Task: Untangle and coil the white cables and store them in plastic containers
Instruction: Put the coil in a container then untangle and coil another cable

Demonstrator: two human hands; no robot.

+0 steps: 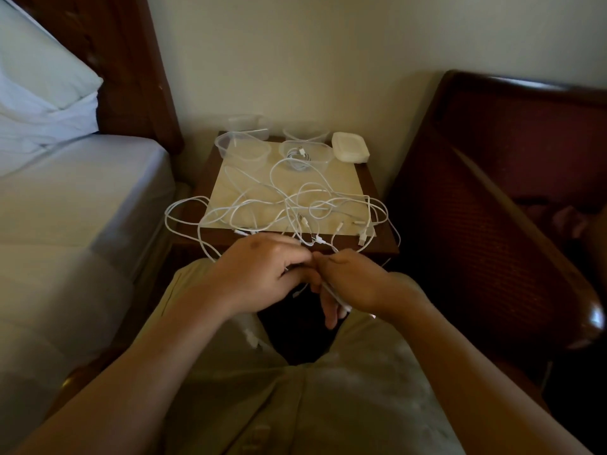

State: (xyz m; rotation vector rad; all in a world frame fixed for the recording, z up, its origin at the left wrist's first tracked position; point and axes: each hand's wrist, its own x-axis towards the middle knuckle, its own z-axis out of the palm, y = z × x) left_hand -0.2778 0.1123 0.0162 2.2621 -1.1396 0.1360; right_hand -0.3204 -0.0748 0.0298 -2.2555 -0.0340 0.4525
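Observation:
A tangle of white cables (pixel 289 205) sprawls over the small bedside table (pixel 377 188), with loops hanging off its left and front edges. My left hand (pixel 262 274) and my right hand (pixel 354 284) meet just below the table's front edge, both pinching one white cable (pixel 335 295) that runs between them. At the back of the table stand several clear plastic containers; one container (pixel 308 156) holds a coiled white cable, and the container (pixel 243 149) to its left has nothing in it.
A stack of white lids (pixel 349 147) lies at the table's back right corner. A bed with white sheets (pixel 65 198) borders the left side, a dark wooden chair (pixel 509 192) the right. My lap in beige clothing fills the foreground.

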